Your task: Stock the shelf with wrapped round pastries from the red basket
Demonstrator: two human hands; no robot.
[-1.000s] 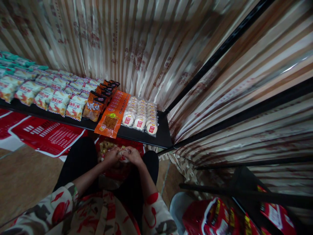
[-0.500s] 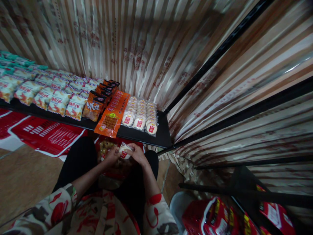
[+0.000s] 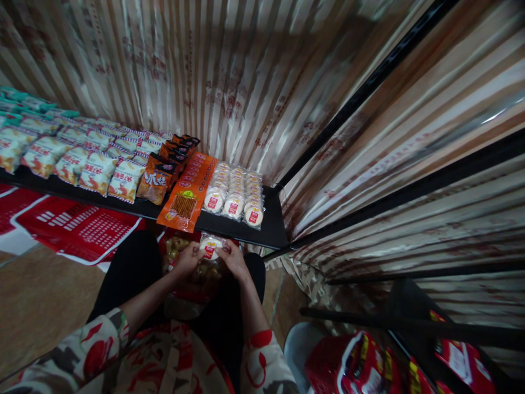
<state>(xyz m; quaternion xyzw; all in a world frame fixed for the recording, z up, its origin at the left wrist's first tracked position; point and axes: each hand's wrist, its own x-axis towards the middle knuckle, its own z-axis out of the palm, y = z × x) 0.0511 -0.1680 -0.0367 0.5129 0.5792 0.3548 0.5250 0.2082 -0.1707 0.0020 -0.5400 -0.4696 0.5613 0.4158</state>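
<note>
Between my two hands is a round white rice cracker pack [image 3: 210,249] in clear wrap with a red label. My left hand [image 3: 189,258] pinches its left edge and my right hand [image 3: 233,258] pinches its right edge. Below it, between my knees, lies a red bag [image 3: 174,246] with brownish round items showing inside. Just beyond my hands, three rows of matching rice cracker packs [image 3: 233,203] stand at the right end of the black shelf [image 3: 268,227]. To their left lies a long orange snack packet [image 3: 184,203] that overhangs the shelf's front edge.
Farther left on the shelf are dark orange snack bags [image 3: 153,180], rows of white snack bags [image 3: 96,169] and green packets [image 3: 27,104]. A striped curtain [image 3: 229,71] hangs behind. Black rack bars [image 3: 361,219] slant at right, above red packages [image 3: 361,361]. Red plastic sheeting [image 3: 82,227] lies under the shelf.
The rice cracker pack has come up slightly toward the shelf and now faces me flatter, its label upright. Both hands have spread to its opposite edges.
</note>
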